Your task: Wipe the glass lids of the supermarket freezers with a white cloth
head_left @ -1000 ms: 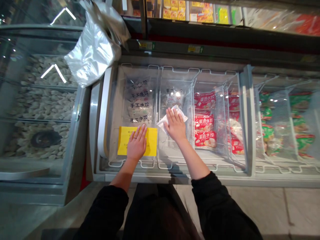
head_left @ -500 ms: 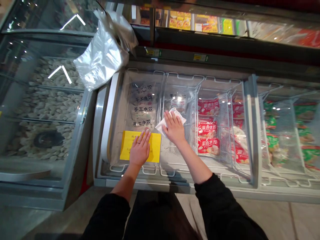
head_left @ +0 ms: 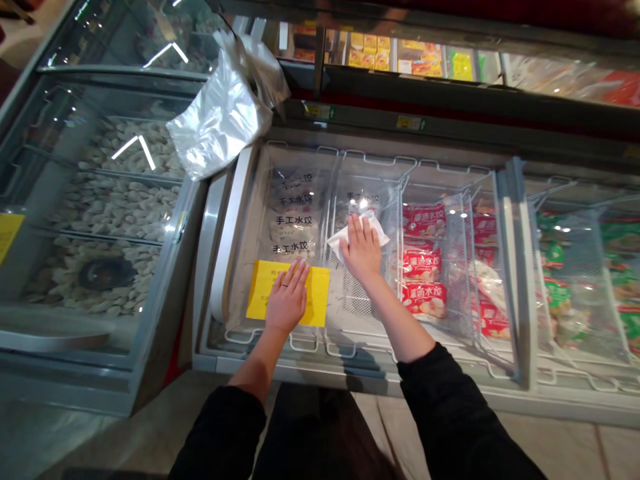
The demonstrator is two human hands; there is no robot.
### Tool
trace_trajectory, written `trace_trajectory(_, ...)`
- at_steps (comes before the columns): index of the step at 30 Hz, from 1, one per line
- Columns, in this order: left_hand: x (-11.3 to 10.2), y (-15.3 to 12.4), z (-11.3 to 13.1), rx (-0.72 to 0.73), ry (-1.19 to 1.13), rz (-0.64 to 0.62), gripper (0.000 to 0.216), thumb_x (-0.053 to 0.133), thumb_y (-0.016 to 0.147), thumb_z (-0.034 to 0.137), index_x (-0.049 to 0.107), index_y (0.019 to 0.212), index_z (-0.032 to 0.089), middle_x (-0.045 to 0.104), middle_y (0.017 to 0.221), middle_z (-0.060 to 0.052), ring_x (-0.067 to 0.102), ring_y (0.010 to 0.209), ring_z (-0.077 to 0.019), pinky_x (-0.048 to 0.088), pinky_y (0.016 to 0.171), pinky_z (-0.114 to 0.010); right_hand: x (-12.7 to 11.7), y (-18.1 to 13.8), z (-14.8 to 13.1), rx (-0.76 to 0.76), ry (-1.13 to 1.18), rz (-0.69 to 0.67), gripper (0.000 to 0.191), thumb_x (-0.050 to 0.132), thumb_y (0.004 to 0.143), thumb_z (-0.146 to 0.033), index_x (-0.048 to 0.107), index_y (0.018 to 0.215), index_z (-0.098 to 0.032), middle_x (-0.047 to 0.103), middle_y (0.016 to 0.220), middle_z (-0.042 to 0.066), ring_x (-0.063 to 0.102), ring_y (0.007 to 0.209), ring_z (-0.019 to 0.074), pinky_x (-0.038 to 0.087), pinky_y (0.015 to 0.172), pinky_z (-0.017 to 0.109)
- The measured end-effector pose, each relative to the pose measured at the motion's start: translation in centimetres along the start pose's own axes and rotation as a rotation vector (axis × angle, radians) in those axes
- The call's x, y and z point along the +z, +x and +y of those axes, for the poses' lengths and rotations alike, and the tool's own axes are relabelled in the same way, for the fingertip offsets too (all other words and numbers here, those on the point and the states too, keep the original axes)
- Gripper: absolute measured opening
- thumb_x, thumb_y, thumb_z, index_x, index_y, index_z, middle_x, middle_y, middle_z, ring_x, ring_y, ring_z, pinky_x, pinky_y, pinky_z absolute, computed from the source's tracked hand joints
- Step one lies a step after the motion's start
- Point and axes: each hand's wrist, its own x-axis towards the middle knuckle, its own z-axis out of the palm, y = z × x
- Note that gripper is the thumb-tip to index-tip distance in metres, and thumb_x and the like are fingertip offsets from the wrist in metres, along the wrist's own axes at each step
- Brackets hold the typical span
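My right hand (head_left: 362,250) lies flat over a white cloth (head_left: 339,245), pressing it on the clear glass lid of a chest freezer. The cloth's corners stick out on both sides of the fingers. My left hand (head_left: 287,297) rests open, fingers stretched out, on a yellow paper sign (head_left: 315,303) at the lid's left front; a ring is on one finger. Under the glass, clear bags of dumplings with black lettering (head_left: 293,220) are stacked in the left wire basket. Another such bag (head_left: 363,198) lies beyond the cloth, partly covered by it.
Red dumpling packs (head_left: 423,263) fill part of the basket to the right. A bunch of clear plastic bags (head_left: 223,110) hangs at the lid's upper left corner. Loose dumplings (head_left: 120,207) lie in the freezer on the left. A shelf edge (head_left: 425,80) runs across the back.
My right hand and the cloth have slid slightly to the right over the glass. My left hand stays on the yellow sign. The whole view has shifted and tilted a little.
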Motion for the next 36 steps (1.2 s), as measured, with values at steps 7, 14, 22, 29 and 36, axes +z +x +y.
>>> trace_trajectory(7, 0.1, -0.1, 0.0, 0.007, 0.042, 0.016, 0.061, 0.032, 0.112, 0.027, 0.032, 0.173, 0.024, 0.034, 0.176, -0.002, 0.03, 0.165, -0.0251, 0.026, 0.137, -0.051, -1.4, 3.9, 4.2, -0.055, -0.064, -0.076, 0.07, 0.036, 0.109, -0.041, 0.026, 0.173, -0.015, 0.028, 0.181, 0.01, 0.023, 0.168, 0.029, 0.023, 0.135, 0.057)
trace_trajectory(14, 1.2, 0.0, -0.2, 0.003, 0.09, 0.072, 0.06, 0.039, 0.109, 0.025, 0.04, 0.169, 0.022, 0.037, 0.176, -0.003, 0.029, 0.166, -0.0216, 0.021, 0.138, -0.044, -0.1, -11.5, -0.1, 0.048, -0.018, -0.057, 0.068, 0.033, 0.11, -0.04, 0.026, 0.174, -0.017, 0.029, 0.18, 0.009, 0.022, 0.168, 0.0322, 0.021, 0.136, 0.06)
trace_trajectory(22, 1.2, 0.0, -0.1, 0.022, 0.092, 0.104, 0.06, 0.036, 0.109, 0.024, 0.039, 0.169, 0.02, 0.038, 0.176, -0.004, 0.028, 0.166, -0.02, 0.017, 0.139, -0.042, 0.9, -9.8, -4.9, -0.191, 0.034, -0.142, 0.066, 0.036, 0.11, -0.041, 0.032, 0.173, -0.022, 0.029, 0.18, 0.001, 0.022, 0.168, 0.0259, 0.018, 0.139, 0.051)
trace_trajectory(29, 1.9, 0.2, -0.9, 0.035, 0.034, 0.109, 0.065, 0.038, 0.105, 0.025, 0.035, 0.17, 0.024, 0.034, 0.178, 0.0, 0.023, 0.167, -0.0184, 0.012, 0.139, -0.04, 0.4, -14.3, -1.7, 0.047, 0.0, -0.06, 0.07, 0.031, 0.112, -0.041, 0.019, 0.176, -0.017, 0.024, 0.182, 0.008, 0.019, 0.169, 0.0301, 0.018, 0.137, 0.06)
trace_trajectory(36, 2.6, 0.2, -1.3, 0.087, -0.042, 0.137, 0.063, 0.036, 0.108, 0.025, 0.033, 0.17, 0.024, 0.033, 0.179, -0.003, 0.021, 0.168, -0.021, 0.01, 0.14, -0.044, 2.6, -20.8, -9.0, -0.148, 0.025, -0.155, 0.067, 0.035, 0.11, -0.04, 0.028, 0.174, -0.021, 0.031, 0.179, 0.004, 0.023, 0.168, 0.0286, 0.02, 0.138, 0.056)
